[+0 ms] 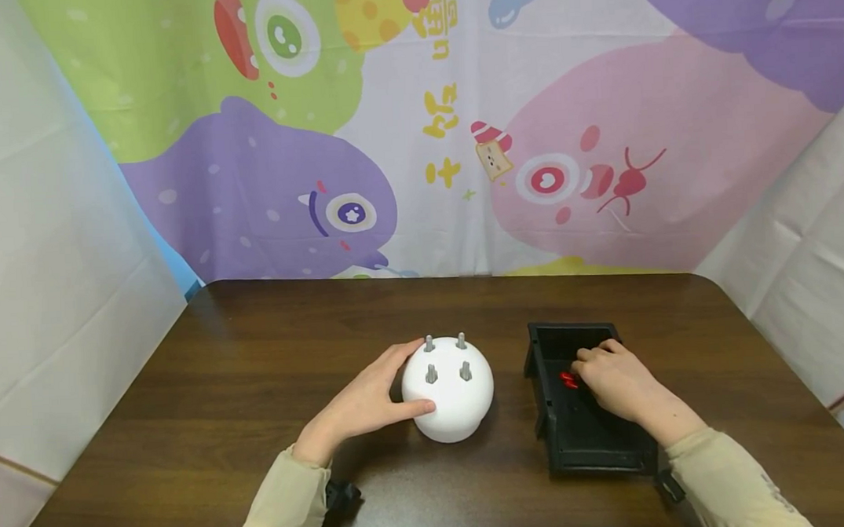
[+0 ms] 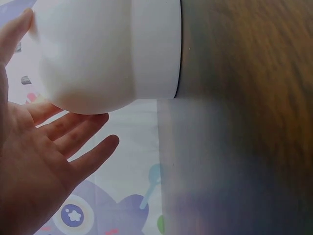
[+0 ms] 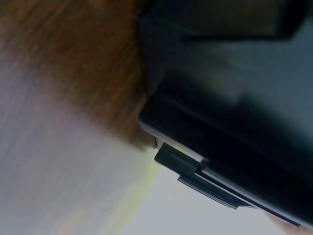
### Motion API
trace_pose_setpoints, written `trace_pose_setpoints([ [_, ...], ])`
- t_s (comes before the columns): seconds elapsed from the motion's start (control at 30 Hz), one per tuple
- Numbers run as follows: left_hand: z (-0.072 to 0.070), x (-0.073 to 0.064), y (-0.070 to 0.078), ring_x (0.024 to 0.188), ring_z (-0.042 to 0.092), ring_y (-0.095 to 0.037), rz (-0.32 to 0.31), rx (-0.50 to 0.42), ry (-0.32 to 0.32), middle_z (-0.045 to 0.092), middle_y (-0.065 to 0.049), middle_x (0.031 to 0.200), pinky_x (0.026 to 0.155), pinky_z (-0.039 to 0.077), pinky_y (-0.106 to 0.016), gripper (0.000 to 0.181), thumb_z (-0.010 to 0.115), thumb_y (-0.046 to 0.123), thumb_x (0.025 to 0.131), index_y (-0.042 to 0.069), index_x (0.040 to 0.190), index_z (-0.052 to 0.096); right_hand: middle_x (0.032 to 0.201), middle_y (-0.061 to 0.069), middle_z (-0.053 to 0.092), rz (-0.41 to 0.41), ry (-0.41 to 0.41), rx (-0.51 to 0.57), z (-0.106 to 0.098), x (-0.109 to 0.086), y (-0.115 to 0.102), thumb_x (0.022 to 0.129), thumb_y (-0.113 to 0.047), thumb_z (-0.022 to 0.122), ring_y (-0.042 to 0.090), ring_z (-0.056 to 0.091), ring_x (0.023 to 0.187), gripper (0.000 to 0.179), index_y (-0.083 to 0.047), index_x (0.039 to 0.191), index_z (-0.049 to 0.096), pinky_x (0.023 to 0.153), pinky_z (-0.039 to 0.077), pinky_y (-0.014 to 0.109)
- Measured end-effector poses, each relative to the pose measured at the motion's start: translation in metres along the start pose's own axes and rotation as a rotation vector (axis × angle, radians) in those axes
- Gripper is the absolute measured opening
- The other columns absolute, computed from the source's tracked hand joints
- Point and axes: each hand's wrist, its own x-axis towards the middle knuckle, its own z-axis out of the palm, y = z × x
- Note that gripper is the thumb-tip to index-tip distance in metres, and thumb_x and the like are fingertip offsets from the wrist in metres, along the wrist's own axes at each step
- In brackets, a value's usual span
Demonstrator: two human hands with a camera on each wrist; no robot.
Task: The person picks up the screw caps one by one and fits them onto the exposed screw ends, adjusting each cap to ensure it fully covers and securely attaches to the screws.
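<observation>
A white ball-shaped object [image 1: 451, 415] stands on the table, with several threaded metal posts [image 1: 465, 371] sticking up from its top. My left hand [image 1: 367, 399] holds it from the left, thumb across the front and index finger at the back. In the left wrist view, other fingers [image 2: 80, 134] lie along the underside of its curve as seen there. My right hand [image 1: 621, 384] reaches down into a black bin [image 1: 600, 464], its fingertips beside small red pieces [image 1: 568, 380]. Whether those fingertips pinch anything is hidden. The right wrist view shows mostly the black bin's wall [image 3: 220, 142].
The brown wooden table [image 1: 256, 341] carries the ball-shaped object and, to its right, the bin. Behind the table hangs a cartoon-printed cloth [image 1: 456, 238]. White sheets [image 1: 63, 295] hang at both sides.
</observation>
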Motion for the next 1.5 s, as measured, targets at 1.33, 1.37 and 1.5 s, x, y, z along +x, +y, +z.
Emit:
trace_pose_setpoints([
  [1.33, 0.0026, -0.0013, -0.0024, 0.121, 0.042, -0.011, 0.006, 0.007, 0.015, 0.04, 0.007, 0.135, 0.099, 0.037, -0.039, 0.088, 0.063, 0.063, 0.071, 0.025, 0.142, 0.03, 0.058, -0.006, 0.047, 0.007, 0.01, 0.015, 0.0006, -0.0003, -0.0002, 0.065, -0.001, 0.073, 0.013, 0.053, 0.058, 0.029, -0.018, 0.057, 0.051, 0.077, 0.042, 0.039],
  [1.37, 0.0025, -0.0012, -0.0025, 0.121, 0.042, -0.011, 0.007, 0.007, 0.015, 0.04, 0.007, 0.135, 0.099, 0.037, -0.039, 0.088, 0.063, 0.064, 0.071, 0.024, 0.142, 0.03, 0.058, -0.006, 0.048, 0.008, 0.008, 0.015, 0.0005, -0.0003, -0.0001, 0.065, -0.001, 0.073, 0.013, 0.053, 0.058, 0.029, -0.018, 0.056, 0.052, 0.077, 0.041, 0.039],
  [1.5, 0.0022, -0.0008, -0.0024, 0.121, 0.042, -0.011, 0.006, 0.004, 0.013, 0.04, 0.007, 0.135, 0.099, 0.037, -0.04, 0.089, 0.063, 0.064, 0.071, 0.024, 0.142, 0.029, 0.057, -0.006, 0.047, 0.005, 0.0, 0.015, -0.0003, -0.0001, 0.0001, 0.065, -0.001, 0.073, 0.012, 0.053, 0.058, 0.03, -0.019, 0.055, 0.051, 0.077, 0.041, 0.039],
])
